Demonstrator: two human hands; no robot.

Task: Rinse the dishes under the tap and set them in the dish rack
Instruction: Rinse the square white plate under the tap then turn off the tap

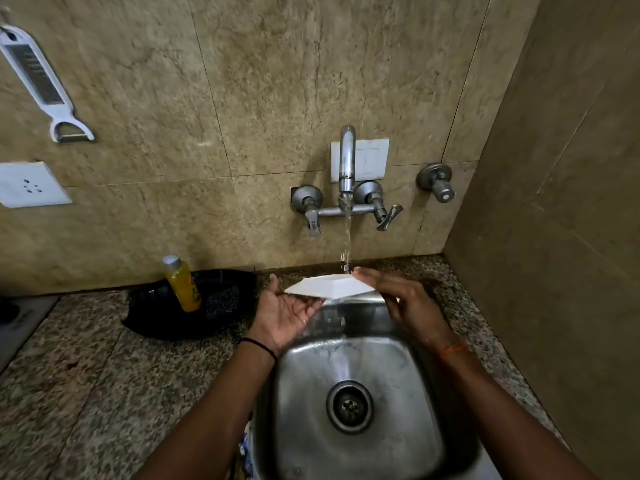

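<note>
Both hands, left and right, grip a white plate at opposite ends, edge-on, long axis left-right, under the tap stream at frame centre.

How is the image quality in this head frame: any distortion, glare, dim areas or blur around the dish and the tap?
Head view: wide-angle bending curves the tile joints and the counter edges; lighting is dim and warm, darkening toward the corners; the sink shows soft reflections, no harsh glare; the white dish is bright but readable; the left hand, right hand and tap are reasonably sharp; the water stream is slightly smeared.
</note>
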